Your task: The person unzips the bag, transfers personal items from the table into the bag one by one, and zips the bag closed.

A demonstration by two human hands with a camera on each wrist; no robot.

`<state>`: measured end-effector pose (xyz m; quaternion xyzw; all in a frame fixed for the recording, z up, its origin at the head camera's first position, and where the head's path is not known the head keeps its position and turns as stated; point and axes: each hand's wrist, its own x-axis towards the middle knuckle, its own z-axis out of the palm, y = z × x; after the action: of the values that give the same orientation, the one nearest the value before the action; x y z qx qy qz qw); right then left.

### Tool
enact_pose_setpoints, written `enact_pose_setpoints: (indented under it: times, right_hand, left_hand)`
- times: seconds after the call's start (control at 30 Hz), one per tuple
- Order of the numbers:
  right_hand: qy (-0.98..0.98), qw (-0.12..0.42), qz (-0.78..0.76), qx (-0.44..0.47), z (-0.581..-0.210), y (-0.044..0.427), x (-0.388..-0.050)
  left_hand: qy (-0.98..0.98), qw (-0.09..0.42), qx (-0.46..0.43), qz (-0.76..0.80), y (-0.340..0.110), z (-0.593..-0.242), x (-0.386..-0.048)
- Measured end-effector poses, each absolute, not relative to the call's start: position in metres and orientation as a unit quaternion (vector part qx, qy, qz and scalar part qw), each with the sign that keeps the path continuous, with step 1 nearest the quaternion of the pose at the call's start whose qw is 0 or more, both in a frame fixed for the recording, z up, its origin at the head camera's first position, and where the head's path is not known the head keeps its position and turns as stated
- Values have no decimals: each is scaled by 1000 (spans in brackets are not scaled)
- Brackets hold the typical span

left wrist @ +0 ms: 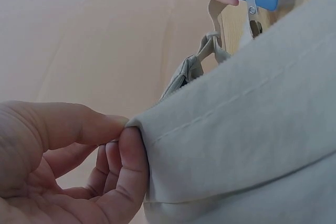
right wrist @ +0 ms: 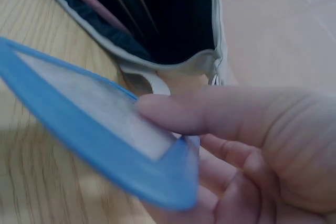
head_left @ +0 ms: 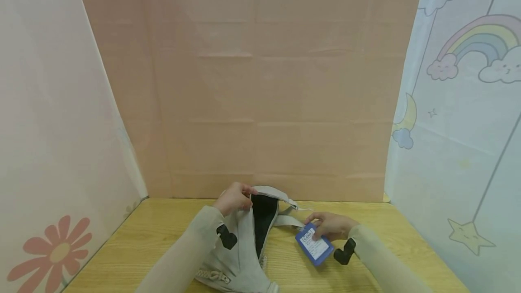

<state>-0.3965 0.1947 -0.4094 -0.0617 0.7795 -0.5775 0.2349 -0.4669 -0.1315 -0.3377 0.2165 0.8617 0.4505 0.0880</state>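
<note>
Bag (head_left: pixel 246 257) sits on the table (head_left: pixel 122 248), its long dark mouth (head_left: pixel 263 216) gaping and a pale strap (head_left: pixel 286 220) reaching out on the right; the left hand (head_left: pixel 234 199) pinches the cloth edge near the mouth's far end between thumb and fingers, a grip that probably steadies the bag and spreads the mouth; the right hand (head_left: pixel 331 226) grips the badge (head_left: pixel 314 244), thumb on the face and fingers behind, perhaps to control its tilt; the badge is over the wood just right of the bag, outside it, slanted and face up; it looks flat and rectangular, with rounded corners and a blue frame around a white card (right wrist: pixel 105 103) whose print includes "CARD"; a small metal clip (left wrist: pixel 255 27) is joined to one end.
</note>
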Motion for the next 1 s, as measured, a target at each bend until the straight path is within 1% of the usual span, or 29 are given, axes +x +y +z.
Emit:
enact_pose_setpoints:
  times: [0.2, 0.5, 0.8, 1.0]
  right_hand:
    - [757, 265, -588, -102, -404, 189, -398]
    - [736, 288, -597, -140, -397, 181, -398]
    - [725, 296, -601, -159, -391, 173, -398]
    - [735, 306, -591, -133, -399, 169, -398]
  left_hand:
    - [867, 84, 215, 442, -132, -338, -467]
    - [869, 80, 214, 439, -131, -340, -469]
    - [871, 78, 214, 435, -131, -340, -469]
    - [871, 80, 213, 436, -131, -341, -471]
